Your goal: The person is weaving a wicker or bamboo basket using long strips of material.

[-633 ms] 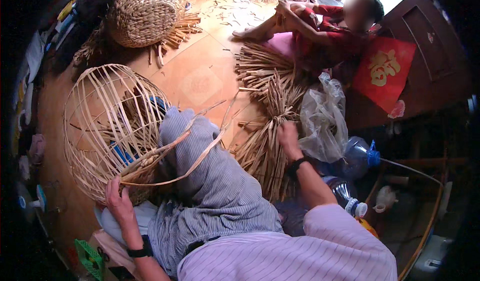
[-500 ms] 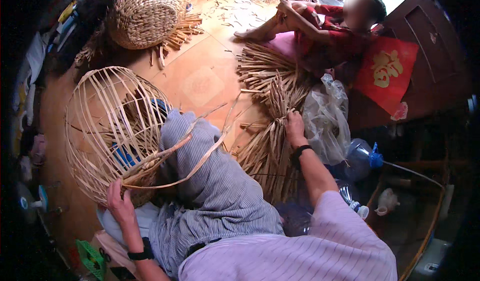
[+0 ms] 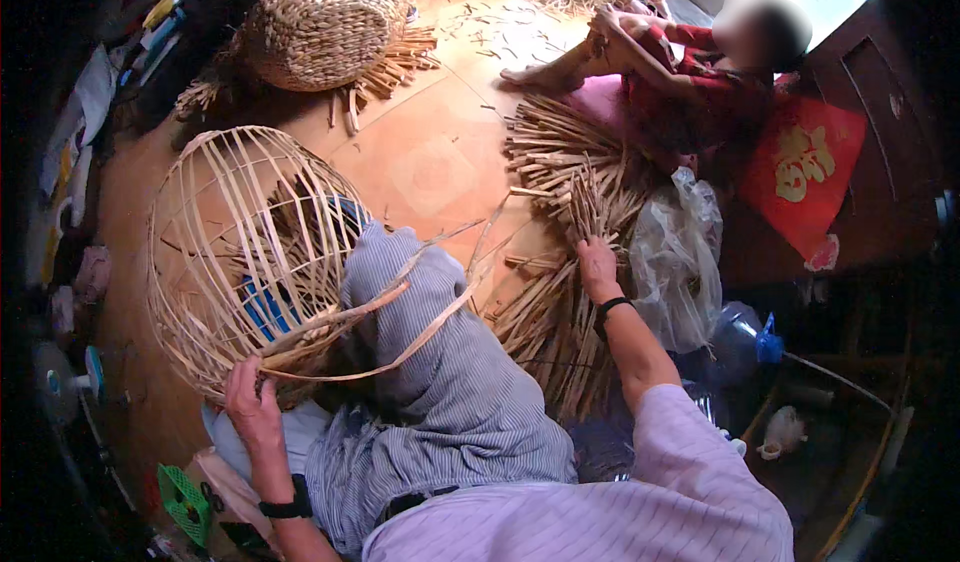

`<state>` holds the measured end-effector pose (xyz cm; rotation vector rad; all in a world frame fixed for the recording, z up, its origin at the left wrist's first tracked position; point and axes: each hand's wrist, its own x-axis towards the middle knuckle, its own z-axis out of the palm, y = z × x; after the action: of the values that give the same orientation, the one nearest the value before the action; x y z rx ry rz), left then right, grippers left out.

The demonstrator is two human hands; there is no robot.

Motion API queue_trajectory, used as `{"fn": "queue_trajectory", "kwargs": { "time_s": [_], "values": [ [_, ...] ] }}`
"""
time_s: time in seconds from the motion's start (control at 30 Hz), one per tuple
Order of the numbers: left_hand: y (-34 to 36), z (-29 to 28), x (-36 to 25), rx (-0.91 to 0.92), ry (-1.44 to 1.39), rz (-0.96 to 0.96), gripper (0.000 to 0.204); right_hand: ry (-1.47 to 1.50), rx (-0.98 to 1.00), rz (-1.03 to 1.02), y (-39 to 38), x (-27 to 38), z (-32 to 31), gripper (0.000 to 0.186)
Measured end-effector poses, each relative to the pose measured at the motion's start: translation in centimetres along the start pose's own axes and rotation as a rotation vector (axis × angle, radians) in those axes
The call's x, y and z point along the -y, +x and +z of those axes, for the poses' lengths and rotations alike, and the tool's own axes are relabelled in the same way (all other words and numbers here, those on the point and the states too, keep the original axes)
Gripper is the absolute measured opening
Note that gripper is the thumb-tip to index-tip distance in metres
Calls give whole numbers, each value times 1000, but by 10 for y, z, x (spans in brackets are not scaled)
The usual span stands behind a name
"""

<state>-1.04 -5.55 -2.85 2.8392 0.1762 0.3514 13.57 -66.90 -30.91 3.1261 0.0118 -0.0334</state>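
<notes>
An unfinished open-frame bamboo basket (image 3: 235, 252) leans against my raised knee (image 3: 430, 362) on the left. My left hand (image 3: 252, 402) grips the basket's lower rim where long loose strips (image 3: 430, 292) trail off to the right. My right hand (image 3: 598, 264) reaches out and rests on a bundle of bamboo strips (image 3: 565, 312) fanned out on the tiled floor, fingers curled on the strips; whether it has one pinched is hard to tell.
A finished woven basket (image 3: 325, 24) lies upside down at the top, with short sticks (image 3: 395, 67) beside it. Another person in red (image 3: 690, 92) sits at upper right by more strips. A clear plastic bag (image 3: 675, 262) and a water bottle (image 3: 735, 347) lie right of the bundle.
My right hand has slid a little farther up the bundle of strips. My left hand stays on the basket rim.
</notes>
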Motion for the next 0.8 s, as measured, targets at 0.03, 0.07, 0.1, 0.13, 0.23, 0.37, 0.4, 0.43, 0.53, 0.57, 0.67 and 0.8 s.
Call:
{"fn": "queue_trajectory", "kwargs": {
  "time_s": [0.03, 0.07, 0.1, 0.13, 0.23, 0.37, 0.4, 0.43, 0.53, 0.57, 0.67, 0.8],
  "values": [
    [0, -1, -2, 5, 14, 0, 46, -10, -38, -28, -2, 0, 2, 11],
    [0, -2, -4, 11, 26, 2, 46, -22, -76, -54, -3, -3, 6, 5],
    [2, -2, -7, 1, 16, 6, 45, -27, -81, -60, -3, -5, 11, 5],
    [2, -2, -10, -7, 6, 10, 45, -35, -36, -63, -2, -7, 12, 4],
    [1, 0, -10, -43, 6, 26, 43, -61, -11, -100, 2, -17, 13, 3],
    [1, -2, -17, -36, -8, -4, 44, -55, 35, 97, 0, -16, -1, 13],
    [0, 1, -13, -50, 3, 8, 44, -53, 61, 84, -2, -17, -8, 15],
    [-1, 4, -9, -65, 13, 21, 45, -51, 88, 71, -4, -19, -14, 16],
    [-5, 5, -5, -64, 2, 20, 45, -79, 142, 2, -13, -25, -29, 16],
    [-5, 4, -5, -56, -8, 13, 45, -93, 158, -27, -16, -25, -35, 16],
    [-2, 2, -12, -36, -23, 4, 45, -98, 127, -137, -31, -43, -29, 10],
    [-2, 6, -9, -28, -13, -6, 49, -79, -125, -279, -47, -50, -37, 11]
  ]
}}
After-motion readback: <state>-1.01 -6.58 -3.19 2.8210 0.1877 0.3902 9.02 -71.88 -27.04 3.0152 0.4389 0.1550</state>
